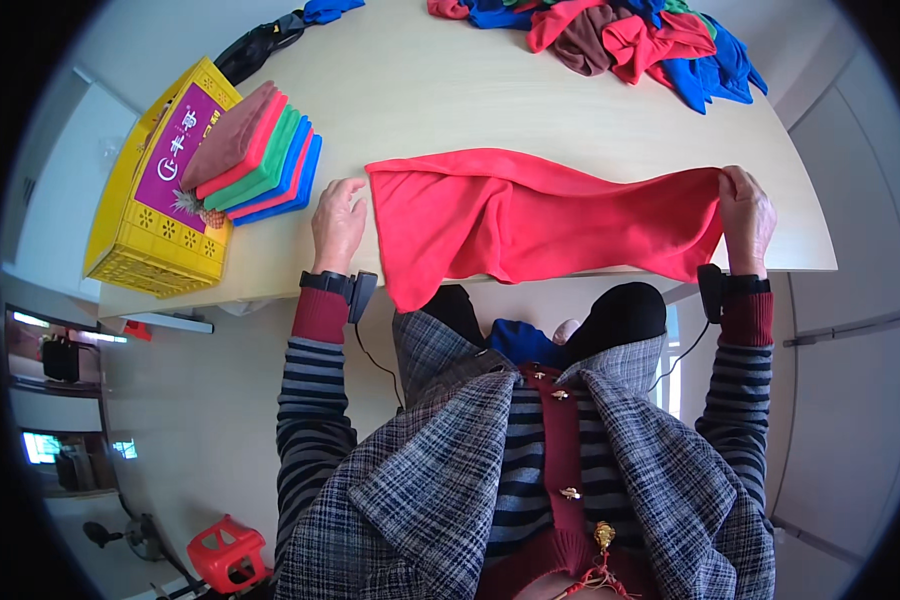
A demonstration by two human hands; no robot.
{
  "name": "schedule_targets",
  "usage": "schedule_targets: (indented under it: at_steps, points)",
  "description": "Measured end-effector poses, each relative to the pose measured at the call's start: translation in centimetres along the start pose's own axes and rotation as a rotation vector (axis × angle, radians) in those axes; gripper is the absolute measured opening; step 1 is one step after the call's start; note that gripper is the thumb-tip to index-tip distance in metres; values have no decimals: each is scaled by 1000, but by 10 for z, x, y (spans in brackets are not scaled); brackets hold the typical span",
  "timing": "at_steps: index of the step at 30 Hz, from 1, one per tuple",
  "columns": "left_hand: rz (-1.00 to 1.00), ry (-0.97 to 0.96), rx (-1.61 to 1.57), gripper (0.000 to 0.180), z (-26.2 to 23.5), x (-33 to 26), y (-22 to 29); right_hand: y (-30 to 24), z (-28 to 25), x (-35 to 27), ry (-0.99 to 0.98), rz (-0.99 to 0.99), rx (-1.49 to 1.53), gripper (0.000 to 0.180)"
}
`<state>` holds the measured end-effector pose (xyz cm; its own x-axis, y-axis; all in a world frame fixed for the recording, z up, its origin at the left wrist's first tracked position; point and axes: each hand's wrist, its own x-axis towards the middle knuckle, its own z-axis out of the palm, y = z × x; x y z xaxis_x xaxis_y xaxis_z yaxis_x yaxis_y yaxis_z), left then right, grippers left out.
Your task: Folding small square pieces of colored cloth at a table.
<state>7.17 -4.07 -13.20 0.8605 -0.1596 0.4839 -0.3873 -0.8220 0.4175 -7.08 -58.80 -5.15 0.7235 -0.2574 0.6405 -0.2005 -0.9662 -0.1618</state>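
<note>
Red cloth: a thin, soft, bright red fabric rectangle (580, 215), spread crosswise with loose folds on the pale, wood-toned table (410, 95); its lower left corner droops past the table's near edge.
Left hand: the bare left hand (338, 222) is just beside the red cloth's left edge, fingers loosely curled and grasping nothing visible; whether a fingertip touches the fabric cannot be told.
Right hand: the bare right hand (748, 215) pinches the red cloth's upper right corner between thumb and bent fingers.
Wrists: a black strap with a small box on each, one either side of the red cloth.
Folded stack: neat brown, red, green and blue fabric squares (255, 165), left of the red cloth, beyond the left hand.
Crate: a yellow plastic box with a purple panel (160, 272), farther left of the red cloth, next to the stack.
Heap: crumpled red, blue, brown and green fabrics (660, 45), beyond the red cloth, toward its right.
</note>
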Motion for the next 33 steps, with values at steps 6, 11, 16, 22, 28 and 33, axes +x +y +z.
schedule_targets:
  at_steps: [6, 11, 16, 22, 28, 33]
  points:
    - [207, 26, 150, 25, 16, 45, -11, 6, -12, 6, 25, -133, -75, 6]
    - [255, -135, 123, 17, 54, 70, -17, 32, -25, -2, 77, -181, 87, 2]
    - [-38, -337, -361, 21, 45, 83, -48, 43, -11, -22, 24, 144, 334, 14]
    - [164, -415, -762, 49, -14, 116, -22, 62, -64, -50, -43, 348, 557, 15]
    - [226, -159, -697, 73, -44, 136, -89, 88, -107, -43, -339, 426, 1152, 19]
    - [-5, -13, -954, 68, -68, 139, -81, 99, -124, -47, -199, 462, 1134, 20]
